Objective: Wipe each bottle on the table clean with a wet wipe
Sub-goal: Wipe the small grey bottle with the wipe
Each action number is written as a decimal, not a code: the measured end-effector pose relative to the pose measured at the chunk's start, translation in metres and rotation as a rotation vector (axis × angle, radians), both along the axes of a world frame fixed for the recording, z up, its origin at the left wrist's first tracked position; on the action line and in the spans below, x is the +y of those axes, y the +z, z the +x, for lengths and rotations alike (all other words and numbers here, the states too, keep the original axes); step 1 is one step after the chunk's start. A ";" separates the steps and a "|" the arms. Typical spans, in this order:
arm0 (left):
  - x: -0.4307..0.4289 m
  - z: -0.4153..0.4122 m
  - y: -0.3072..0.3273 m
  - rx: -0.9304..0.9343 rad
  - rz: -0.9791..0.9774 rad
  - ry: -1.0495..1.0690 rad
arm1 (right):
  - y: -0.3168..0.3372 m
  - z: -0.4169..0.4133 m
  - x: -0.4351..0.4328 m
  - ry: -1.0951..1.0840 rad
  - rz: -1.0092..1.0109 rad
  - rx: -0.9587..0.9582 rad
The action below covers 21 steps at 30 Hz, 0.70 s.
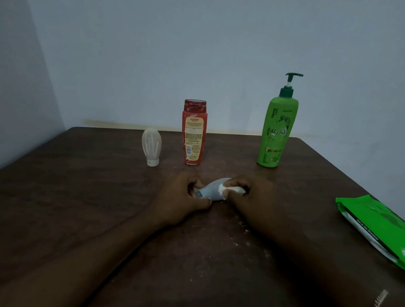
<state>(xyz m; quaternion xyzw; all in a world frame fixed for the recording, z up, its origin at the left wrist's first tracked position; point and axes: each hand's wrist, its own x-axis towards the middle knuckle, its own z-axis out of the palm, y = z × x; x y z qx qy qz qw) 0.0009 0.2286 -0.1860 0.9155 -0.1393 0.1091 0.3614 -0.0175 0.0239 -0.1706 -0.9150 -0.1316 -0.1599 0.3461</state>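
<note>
Head view looks down at a small pale grey bottle (209,189) lying on its side near the middle of a dark wooden table (71,203), held between two bare hands. To the bottle's left, the left hand (181,195) closes around one end, pinning it. To its right, the right hand (249,195) is curled around a bunched white wet wipe (230,189) pressed against the bottle's other end. Judging by its size, the bottle is probably light, smooth plastic, likely slippery once wet, so a firm grip on one end seems wise while the wipe works the other. Beyond the grey bottle stand three more: a clear bottle (151,147) resting on its cap at back left, a red bottle (193,132) directly behind, and a tall green pump bottle (277,127) at back right. Far right of it lies a green wipes pack (382,230).
</note>
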 end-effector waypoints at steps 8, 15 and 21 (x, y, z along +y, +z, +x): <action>0.001 0.001 -0.003 -0.029 0.000 -0.010 | 0.000 0.013 -0.017 -0.113 0.087 -0.036; -0.001 -0.001 -0.005 -0.110 0.073 -0.003 | 0.001 0.004 -0.001 -0.051 0.046 -0.063; -0.002 -0.004 -0.004 -0.132 0.094 -0.012 | 0.003 0.008 -0.014 -0.165 0.185 -0.057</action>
